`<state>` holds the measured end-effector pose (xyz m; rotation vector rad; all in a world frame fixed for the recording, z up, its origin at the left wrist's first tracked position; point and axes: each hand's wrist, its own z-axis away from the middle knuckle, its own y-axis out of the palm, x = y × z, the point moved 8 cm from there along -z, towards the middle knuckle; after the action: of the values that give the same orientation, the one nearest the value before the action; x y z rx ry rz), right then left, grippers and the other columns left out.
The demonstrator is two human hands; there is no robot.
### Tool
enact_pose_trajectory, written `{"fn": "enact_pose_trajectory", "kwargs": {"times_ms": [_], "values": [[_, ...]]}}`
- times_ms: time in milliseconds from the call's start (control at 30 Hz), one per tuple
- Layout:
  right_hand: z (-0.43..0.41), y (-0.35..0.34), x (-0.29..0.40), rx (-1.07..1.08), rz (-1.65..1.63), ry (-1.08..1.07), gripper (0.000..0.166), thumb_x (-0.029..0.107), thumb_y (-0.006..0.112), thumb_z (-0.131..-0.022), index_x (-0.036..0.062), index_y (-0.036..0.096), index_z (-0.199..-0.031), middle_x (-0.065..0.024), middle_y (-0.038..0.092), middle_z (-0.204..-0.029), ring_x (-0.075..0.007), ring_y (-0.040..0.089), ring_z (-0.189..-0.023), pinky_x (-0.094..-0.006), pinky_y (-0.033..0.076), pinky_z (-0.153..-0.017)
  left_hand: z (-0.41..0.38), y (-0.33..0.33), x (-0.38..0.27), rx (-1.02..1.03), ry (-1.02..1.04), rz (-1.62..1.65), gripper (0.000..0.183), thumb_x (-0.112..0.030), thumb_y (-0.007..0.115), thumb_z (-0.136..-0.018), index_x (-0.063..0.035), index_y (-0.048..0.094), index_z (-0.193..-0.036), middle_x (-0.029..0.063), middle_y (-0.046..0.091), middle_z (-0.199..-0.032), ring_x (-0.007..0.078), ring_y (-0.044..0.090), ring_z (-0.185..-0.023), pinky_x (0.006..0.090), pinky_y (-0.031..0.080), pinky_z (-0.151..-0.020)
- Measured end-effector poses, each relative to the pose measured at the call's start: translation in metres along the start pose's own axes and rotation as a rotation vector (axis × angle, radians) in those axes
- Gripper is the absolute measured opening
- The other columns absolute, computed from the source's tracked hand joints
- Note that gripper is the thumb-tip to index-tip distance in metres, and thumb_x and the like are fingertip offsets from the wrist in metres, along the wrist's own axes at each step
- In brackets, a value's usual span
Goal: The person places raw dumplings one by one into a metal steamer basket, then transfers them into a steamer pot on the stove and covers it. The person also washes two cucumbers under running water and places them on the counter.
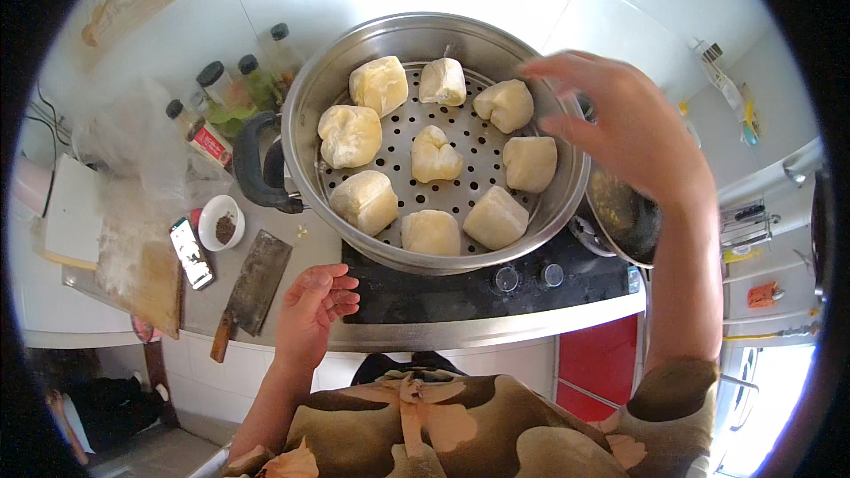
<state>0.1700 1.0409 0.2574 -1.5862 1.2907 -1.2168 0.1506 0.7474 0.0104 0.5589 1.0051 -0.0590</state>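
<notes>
A large round metal steamer [311,146] stands over the black stove top, its perforated tray holding several floury dough buns. One folded bun [436,154] lies in the middle and the others ring it, among them a bun [504,106] at the upper right. Slightly blurred, my right hand [607,113] is over the steamer's right rim, fingers apart and nothing visible in them, nearest to that upper-right bun. Over the front edge of the counter hovers my left hand [319,295], palm turned inward, fingers loosely curled and empty.
A cleaver [259,282] lies left of the stove [425,299], its wooden handle over the counter edge. Beside it are a phone [191,253], a white bowl [221,222] with dark grains and a floury board [136,252]. Jars [207,136] stand behind; a wok [627,219] sits right.
</notes>
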Motion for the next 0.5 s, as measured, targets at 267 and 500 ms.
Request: {"fn": "enact_pose_trajectory", "kwargs": {"times_ms": [267, 500], "values": [[-0.079, 0.103, -0.036, 0.572, 0.478, 0.137, 0.04, 0.019, 0.067, -0.072, 0.0007, 0.062, -0.107, -0.014, 0.064, -0.103, -0.029, 0.059, -0.101, -0.0394, 0.045, -0.09, -0.005, -0.012, 0.008, -0.059, -0.012, 0.014, 0.03, -0.027, 0.053, -0.093, -0.0017, 0.058, -0.108, 0.0119, 0.064, -0.094, 0.0174, 0.062, -0.078, 0.0312, 0.051, -0.072], [-0.077, 0.122, -0.047, 0.718, 0.558, 0.101, 0.031, 0.013, 0.066, -0.066, 0.0035, 0.064, -0.096, -0.0128, 0.063, -0.099, -0.0291, 0.059, -0.098, -0.0391, 0.046, -0.085, -0.007, -0.016, -0.003, -0.059, 0.053, -0.041, 0.029, -0.028, 0.053, -0.094, -0.0028, 0.058, -0.108, 0.0109, 0.065, -0.094, 0.0159, 0.062, -0.077, 0.0287, 0.05, -0.07]]}}
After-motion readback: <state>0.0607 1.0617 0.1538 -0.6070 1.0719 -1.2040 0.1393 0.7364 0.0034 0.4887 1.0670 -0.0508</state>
